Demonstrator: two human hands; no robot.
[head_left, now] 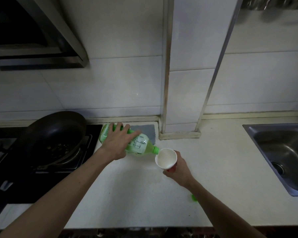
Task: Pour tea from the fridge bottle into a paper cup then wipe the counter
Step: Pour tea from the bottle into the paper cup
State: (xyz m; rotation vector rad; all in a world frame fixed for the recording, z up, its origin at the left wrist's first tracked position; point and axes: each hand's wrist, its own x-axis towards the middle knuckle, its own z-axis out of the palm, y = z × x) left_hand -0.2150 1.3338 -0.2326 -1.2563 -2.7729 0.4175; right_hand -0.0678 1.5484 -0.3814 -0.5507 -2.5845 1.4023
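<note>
My left hand (pixel 118 141) grips a green tea bottle (pixel 139 145) from above and holds it tilted almost flat, neck pointing right. The bottle's open mouth touches the rim of a paper cup (pixel 165 158), white inside and red outside. My right hand (pixel 177 169) holds that cup from below, tipped toward the bottle, above the white counter (pixel 144 194). The cup's inside looks white, with no liquid that I can make out. A green cap (pixel 194 198) lies on the counter, partly hidden by my right forearm. A grey cloth (pixel 147 131) lies flat at the back, behind the bottle.
A dark pan (pixel 55 134) sits on the black gas stove (pixel 41 169) at the left. A steel sink (pixel 282 152) is set into the counter at the right. A tiled pillar (pixel 179 117) and a metal post stand at the back wall. A range hood hangs at upper left.
</note>
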